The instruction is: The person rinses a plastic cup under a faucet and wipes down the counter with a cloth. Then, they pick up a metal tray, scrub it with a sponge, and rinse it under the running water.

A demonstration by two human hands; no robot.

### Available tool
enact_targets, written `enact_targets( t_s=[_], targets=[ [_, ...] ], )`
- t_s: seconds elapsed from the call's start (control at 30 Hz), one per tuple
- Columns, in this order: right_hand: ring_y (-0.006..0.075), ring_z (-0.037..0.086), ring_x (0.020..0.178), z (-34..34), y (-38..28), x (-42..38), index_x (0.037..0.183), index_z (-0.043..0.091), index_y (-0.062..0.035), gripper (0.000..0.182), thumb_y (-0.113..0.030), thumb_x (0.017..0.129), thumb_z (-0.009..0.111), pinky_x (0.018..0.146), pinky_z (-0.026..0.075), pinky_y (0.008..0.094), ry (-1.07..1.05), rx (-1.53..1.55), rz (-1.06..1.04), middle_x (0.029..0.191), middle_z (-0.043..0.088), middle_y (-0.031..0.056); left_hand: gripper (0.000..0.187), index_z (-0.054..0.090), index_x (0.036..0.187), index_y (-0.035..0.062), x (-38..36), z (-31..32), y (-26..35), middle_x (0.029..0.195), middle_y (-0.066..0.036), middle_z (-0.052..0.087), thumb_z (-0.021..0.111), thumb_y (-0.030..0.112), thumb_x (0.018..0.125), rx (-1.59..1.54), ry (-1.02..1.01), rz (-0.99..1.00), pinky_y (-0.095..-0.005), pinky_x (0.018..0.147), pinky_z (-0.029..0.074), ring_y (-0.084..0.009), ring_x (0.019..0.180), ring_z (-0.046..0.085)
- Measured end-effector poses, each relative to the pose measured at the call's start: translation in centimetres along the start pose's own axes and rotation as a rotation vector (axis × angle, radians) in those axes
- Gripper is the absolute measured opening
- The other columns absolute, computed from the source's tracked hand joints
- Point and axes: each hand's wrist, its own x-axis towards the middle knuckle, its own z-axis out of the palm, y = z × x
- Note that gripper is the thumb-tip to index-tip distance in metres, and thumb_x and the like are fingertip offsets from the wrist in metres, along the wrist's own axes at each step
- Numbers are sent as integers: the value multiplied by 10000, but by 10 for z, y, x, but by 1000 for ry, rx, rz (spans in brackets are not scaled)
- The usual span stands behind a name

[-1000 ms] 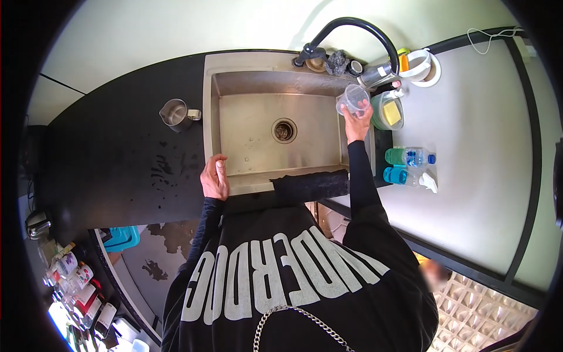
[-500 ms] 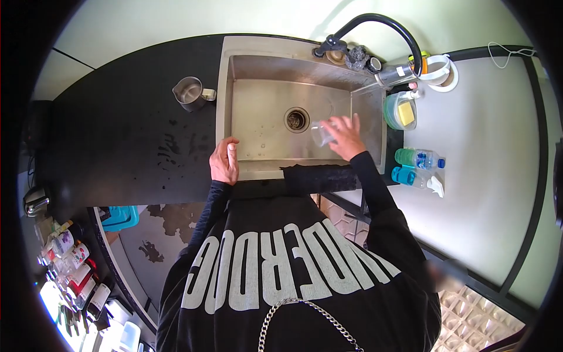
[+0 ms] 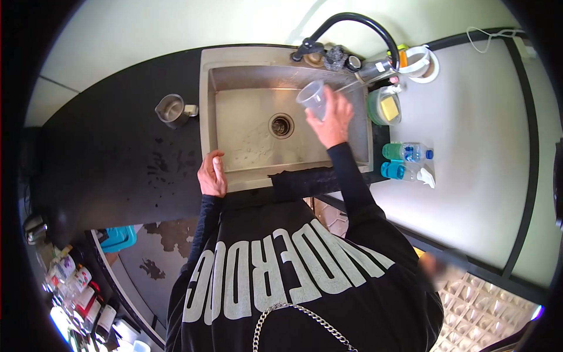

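My right hand [image 3: 335, 119] grips a clear plastic cup [image 3: 312, 97] above the right part of the steel sink [image 3: 246, 97]. The cup is tilted, with its wide mouth toward the upper left. My left hand [image 3: 213, 175] rests at the sink's front left corner, its fingers curled over the rim and held together; whatever may be under them is hidden. The round drain [image 3: 281, 126] shows at the middle of the sink floor, with water drops to its left. A dark cloth [image 3: 302, 183] hangs over the front rim.
A metal pitcher [image 3: 173, 111] stands on the black counter left of the sink. The black faucet [image 3: 358, 20] arches over the back right. A tub with a yellow sponge [image 3: 389, 108] and several bottles [image 3: 413, 152] stand at the right. A blurred person's part [image 3: 437, 267] is at the lower right.
My right hand has lifted the cup up and toward the back of the sink. My left hand keeps its place at the corner. The whole view has shifted slightly.
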Motion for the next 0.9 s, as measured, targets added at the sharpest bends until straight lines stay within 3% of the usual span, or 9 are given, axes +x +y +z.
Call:
enact_targets(
  t_s=[0.07,0.13,0.2,0.23,0.27,0.33,0.53,0.77,0.9],
  targets=[
    [367,519,1152,21,9,-21,1291,533,-134,685,-386,710,793,993,367,562,-631,-263,260,1233,551,166,532,657,995,13,1,5,2,663,-36,501,403,477,1050,-15,83,89,-292,594,416,-130,623,499],
    [371,526,1185,46,19,-36,1288,543,-98,715,-433,710,797,982,401,547,-597,-2,404,1252,564,176,538,653,995,6,2,4,-2,665,-33,499,406,480,1051,7,81,124,-290,595,414,-128,623,495],
    [367,547,1173,60,18,-17,1294,534,-69,742,-451,716,797,970,422,536,-439,111,288,1237,581,179,516,651,1006,10,1,4,-4,665,-41,495,420,469,1051,2,69,109,-289,603,417,-134,625,494],
    [363,567,1161,60,9,-7,1300,524,-40,771,-470,721,796,957,442,524,-285,216,204,1222,598,181,460,642,1008,4,0,1,-1,772,-122,567,430,410,1051,17,37,80,-344,678,458,-255,718,567],
    [299,635,1060,63,2,14,1331,521,-6,792,-446,744,819,911,503,404,-276,315,249,1175,643,178,404,633,1009,-1,0,-2,2,879,-203,639,439,352,1050,34,2,54,-399,752,500,-376,812,639],
    [291,628,1046,63,-26,57,1306,501,4,763,-394,741,825,888,503,391,-184,549,234,1163,636,182,380,631,1014,3,0,-2,1,876,-202,637,449,335,1047,32,-3,69,-402,742,499,-378,799,636],
    [264,581,946,143,-49,125,1307,404,-10,784,-261,716,853,861,492,398,179,670,237,1145,574,160,373,630,1007,6,1,-3,9,868,-200,637,454,333,1042,69,32,101,-405,742,503,-374,804,640],
    [296,601,1067,197,-37,143,1360,348,28,904,-281,696,879,899,506,382,157,686,278,1184,564,208,350,629,1027,25,0,-5,13,881,-168,660,520,357,1015,52,35,78,-390,736,524,-334,803,669],
    [330,630,1127,171,-47,132,1447,268,44,1046,-353,714,899,903,543,381,9,661,407,1365,490,261,351,629,1044,24,0,-8,14,883,-165,666,548,363,1003,34,8,16,-378,729,531,-312,796,681]
  ],
)
